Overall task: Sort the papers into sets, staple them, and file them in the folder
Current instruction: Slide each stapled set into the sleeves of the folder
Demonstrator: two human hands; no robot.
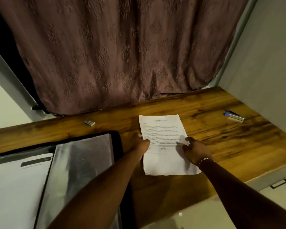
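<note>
Two hands bracket a thin stack of white printed paper sheets (163,128), which lies flat near the middle of the brown wood-grain tabletop (221,142), its lower end reaching toward the near edge. The left hand (141,142) is at the stack's left edge and the right hand (194,150) at its right edge, both about halfway along the sheets. Toward the tabletop's left end, just beside the left forearm, an open black folder with clear plastic sleeves (118,139) lies flat, with a white printed page (18,187) in its left side. A small grey box (89,122) sits near the far edge beyond the folder. A blue and silver stapler (234,115) rests well apart toward the far right corner. A mauve patterned curtain (114,55) hangs behind the far edge. The left hand pinches the stack's left edge, thumb on top. The right hand's curled fingers grip the right edge, and a beaded bracelet (205,160) circles that wrist.
</note>
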